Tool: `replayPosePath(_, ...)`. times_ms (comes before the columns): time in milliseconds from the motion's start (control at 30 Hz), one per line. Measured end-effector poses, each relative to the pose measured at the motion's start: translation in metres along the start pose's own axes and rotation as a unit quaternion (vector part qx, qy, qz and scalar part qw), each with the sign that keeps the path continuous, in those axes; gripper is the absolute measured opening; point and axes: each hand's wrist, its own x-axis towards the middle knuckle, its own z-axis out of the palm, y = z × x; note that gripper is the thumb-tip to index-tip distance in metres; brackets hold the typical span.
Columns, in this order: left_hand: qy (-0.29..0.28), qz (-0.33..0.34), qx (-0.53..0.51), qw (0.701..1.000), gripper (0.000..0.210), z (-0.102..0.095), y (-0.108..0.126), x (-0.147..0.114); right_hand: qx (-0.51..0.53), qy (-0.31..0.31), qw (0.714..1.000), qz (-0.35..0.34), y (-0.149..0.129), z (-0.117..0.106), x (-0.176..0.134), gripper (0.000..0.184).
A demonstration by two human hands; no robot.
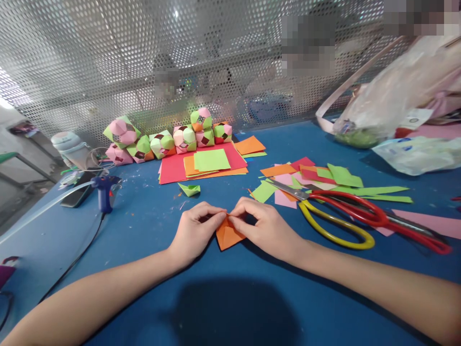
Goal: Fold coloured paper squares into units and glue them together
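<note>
Between my two hands is a small folded piece of orange paper (229,235), its point turned toward me just above the table. My left hand (196,228) pinches its upper left edge between thumb and fingers. From the other side, my right hand (264,226) pinches the same top edge, with the fingertips of both hands nearly meeting. Just beyond my left hand lies a small folded green paper piece (189,190). Farther back, a stack of square sheets holds a green sheet (212,160) on top of orange ones, over larger red paper (172,169).
Several folded paper blocks (162,144) line the back. Scissors with red and yellow handles (338,226) lie at right beside paper scraps (313,175). At left are a blue glue gun (104,192) with a cord, a phone (77,194) and a bottle (72,149). Plastic bags (421,154) sit far right.
</note>
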Motion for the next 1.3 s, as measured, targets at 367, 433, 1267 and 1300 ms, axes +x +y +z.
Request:
replayPosePath(367,0.044,0.018,-0.034,0.998,0.013,0.000,0.001,0.000,-0.008,-0.031,0.997,0.074,-0.001,0.001,0.000,0.010)
replayPosePath(433,0.044,0.022,-0.032,0.998,0.011,0.001,-0.001,0.000,-0.017,-0.017,0.997,0.070,0.002,0.002,0.000,0.013)
replayPosePath(1267,0.055,-0.078,-0.010,0.995,0.013,0.003,-0.007,0.005,0.005,-0.015,1.000,0.015,0.011,-0.006,0.003,0.023)
replayPosePath(1300,0.053,-0.079,-0.007,0.995,0.013,0.003,-0.007,0.005,0.006,-0.015,1.000,0.018,0.012,-0.006,0.003,0.023)
